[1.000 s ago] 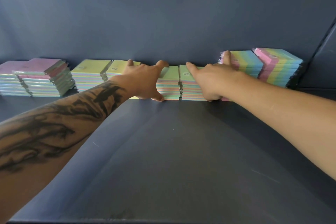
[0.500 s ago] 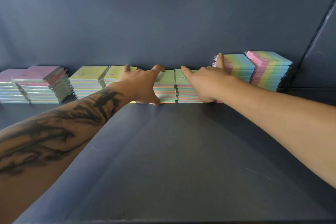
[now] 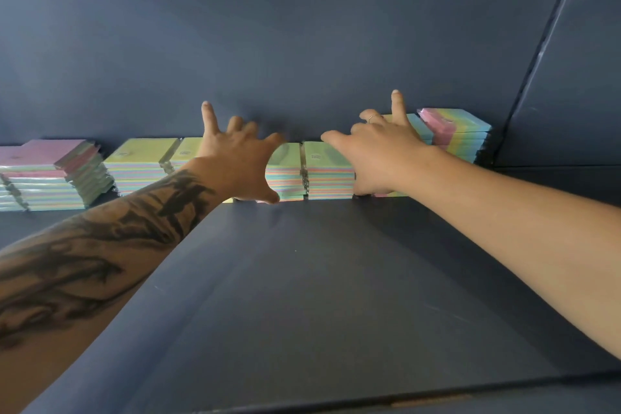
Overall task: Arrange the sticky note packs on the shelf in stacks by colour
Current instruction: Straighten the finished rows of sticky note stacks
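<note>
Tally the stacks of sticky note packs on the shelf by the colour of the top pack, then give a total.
Pink-topped stacks: 3
Yellow-topped stacks: 2
Green-topped stacks: 2
Stack behind the right hand, top mostly hidden: 1
Total: 8 stacks

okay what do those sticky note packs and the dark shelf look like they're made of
Sticky note packs: layered pastel paper, striped edges; a glossy glint at the seam suggests clear plastic wrap. Shelf: matte dark blue-grey board, probably painted metal or laminate; faint scuffs show, but the look cannot settle which.
</note>
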Demonstrator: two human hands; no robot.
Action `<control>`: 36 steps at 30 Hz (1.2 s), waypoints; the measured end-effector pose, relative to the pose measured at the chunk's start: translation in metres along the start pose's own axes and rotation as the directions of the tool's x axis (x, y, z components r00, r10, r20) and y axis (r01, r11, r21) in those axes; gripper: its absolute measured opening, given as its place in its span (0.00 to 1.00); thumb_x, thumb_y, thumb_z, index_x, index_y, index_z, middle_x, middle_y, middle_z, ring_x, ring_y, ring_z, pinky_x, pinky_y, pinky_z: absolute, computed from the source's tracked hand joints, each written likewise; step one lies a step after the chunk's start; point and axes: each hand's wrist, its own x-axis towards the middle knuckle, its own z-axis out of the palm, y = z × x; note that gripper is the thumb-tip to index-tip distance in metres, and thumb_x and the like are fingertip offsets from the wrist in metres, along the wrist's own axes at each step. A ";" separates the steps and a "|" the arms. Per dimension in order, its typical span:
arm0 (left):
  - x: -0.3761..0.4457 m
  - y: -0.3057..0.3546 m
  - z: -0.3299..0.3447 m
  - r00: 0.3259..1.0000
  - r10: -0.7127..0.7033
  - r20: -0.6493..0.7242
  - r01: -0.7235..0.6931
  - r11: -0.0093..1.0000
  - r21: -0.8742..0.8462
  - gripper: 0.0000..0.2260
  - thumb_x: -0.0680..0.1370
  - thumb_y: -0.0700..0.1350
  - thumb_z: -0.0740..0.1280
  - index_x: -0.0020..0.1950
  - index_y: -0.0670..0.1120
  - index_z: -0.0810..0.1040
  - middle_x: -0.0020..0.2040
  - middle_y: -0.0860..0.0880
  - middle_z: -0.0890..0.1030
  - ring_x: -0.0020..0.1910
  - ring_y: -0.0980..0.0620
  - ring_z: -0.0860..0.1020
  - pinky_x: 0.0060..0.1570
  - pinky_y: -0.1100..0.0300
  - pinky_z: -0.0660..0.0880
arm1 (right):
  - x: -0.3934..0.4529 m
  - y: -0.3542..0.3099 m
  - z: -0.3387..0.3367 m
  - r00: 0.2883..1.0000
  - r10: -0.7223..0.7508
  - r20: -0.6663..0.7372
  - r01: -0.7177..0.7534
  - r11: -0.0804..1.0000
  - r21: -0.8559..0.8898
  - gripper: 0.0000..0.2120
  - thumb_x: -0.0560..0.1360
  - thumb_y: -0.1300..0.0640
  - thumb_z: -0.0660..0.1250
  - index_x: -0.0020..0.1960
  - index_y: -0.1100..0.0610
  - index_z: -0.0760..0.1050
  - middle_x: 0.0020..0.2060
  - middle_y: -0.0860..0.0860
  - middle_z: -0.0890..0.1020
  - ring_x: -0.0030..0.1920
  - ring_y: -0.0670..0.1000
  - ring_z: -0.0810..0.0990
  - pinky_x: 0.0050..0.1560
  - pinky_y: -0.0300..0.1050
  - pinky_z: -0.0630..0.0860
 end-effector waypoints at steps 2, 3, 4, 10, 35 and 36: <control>0.002 0.003 -0.007 1.000 0.005 -0.007 -0.005 0.998 -0.057 0.47 0.63 0.80 0.64 0.78 0.63 0.57 0.70 0.47 0.72 0.74 0.42 0.66 0.72 0.23 0.44 | -0.009 0.006 -0.005 0.999 -0.035 -0.029 0.036 0.998 0.051 0.42 0.69 0.43 0.75 0.76 0.41 0.57 0.56 0.52 0.79 0.73 0.60 0.66 0.71 0.79 0.44; 0.004 0.006 -0.011 1.000 0.007 -0.012 -0.008 0.995 -0.095 0.47 0.63 0.81 0.62 0.78 0.64 0.58 0.70 0.47 0.72 0.75 0.42 0.66 0.72 0.24 0.44 | -0.015 0.010 -0.010 0.998 -0.049 -0.030 0.051 0.995 0.084 0.43 0.69 0.41 0.75 0.77 0.40 0.56 0.58 0.51 0.78 0.73 0.59 0.67 0.72 0.78 0.46; 0.005 0.010 -0.015 1.000 0.009 -0.017 -0.011 0.991 -0.134 0.46 0.64 0.81 0.62 0.78 0.63 0.58 0.71 0.48 0.72 0.75 0.43 0.65 0.73 0.26 0.45 | -0.020 0.015 -0.016 0.998 -0.055 -0.024 0.057 0.991 0.123 0.44 0.68 0.39 0.75 0.77 0.39 0.55 0.60 0.51 0.77 0.73 0.58 0.67 0.73 0.77 0.47; 0.017 0.039 -0.034 0.998 0.043 -0.053 -0.058 0.942 -0.331 0.40 0.70 0.76 0.63 0.77 0.59 0.62 0.69 0.49 0.75 0.72 0.42 0.70 0.75 0.33 0.50 | -0.043 0.074 -0.044 0.997 0.077 -0.002 -0.074 0.960 0.271 0.44 0.70 0.36 0.75 0.78 0.36 0.55 0.69 0.49 0.73 0.72 0.56 0.68 0.72 0.61 0.60; 0.066 0.185 -0.063 0.989 -0.147 -0.017 0.089 0.682 -0.726 0.42 0.69 0.57 0.79 0.80 0.59 0.64 0.82 0.48 0.58 0.80 0.47 0.61 0.75 0.49 0.65 | -0.039 0.170 0.048 0.983 0.164 0.077 -0.178 0.794 0.582 0.46 0.64 0.49 0.83 0.76 0.40 0.63 0.71 0.52 0.68 0.65 0.57 0.73 0.60 0.54 0.75; 0.067 0.185 -0.064 0.990 -0.140 -0.016 0.084 0.678 -0.730 0.42 0.69 0.55 0.79 0.80 0.59 0.64 0.82 0.48 0.58 0.80 0.49 0.60 0.75 0.51 0.65 | -0.040 0.171 0.052 0.983 0.165 0.085 -0.183 0.785 0.592 0.47 0.64 0.49 0.83 0.76 0.39 0.63 0.72 0.52 0.67 0.66 0.58 0.73 0.61 0.55 0.75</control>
